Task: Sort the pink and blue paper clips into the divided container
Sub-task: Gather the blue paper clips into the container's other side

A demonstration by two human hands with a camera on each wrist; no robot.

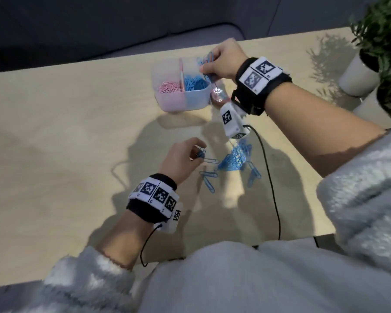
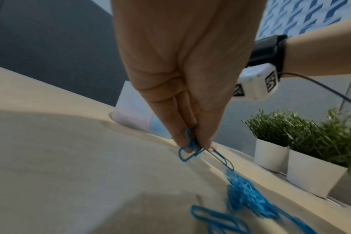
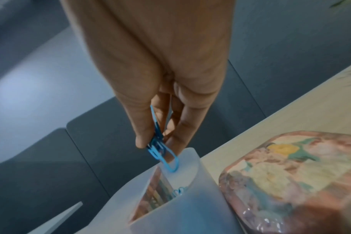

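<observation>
Container [image 1: 185, 99]: pink, blue clips sorted inside | right hand [image 1: 221, 62] pinched blue clips above it | left hand [image 1: 178, 159] pinched one from the blue pile [image 1: 234, 160] nearer the person; only blue remained.

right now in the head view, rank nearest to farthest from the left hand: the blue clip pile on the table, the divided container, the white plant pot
1. Heap of blue paper clips on the wooden table, just right of the left hand.
2. Translucent divided plastic container, farther up the table, under the right hand.
3. White plant pot, at the far right edge.
</observation>
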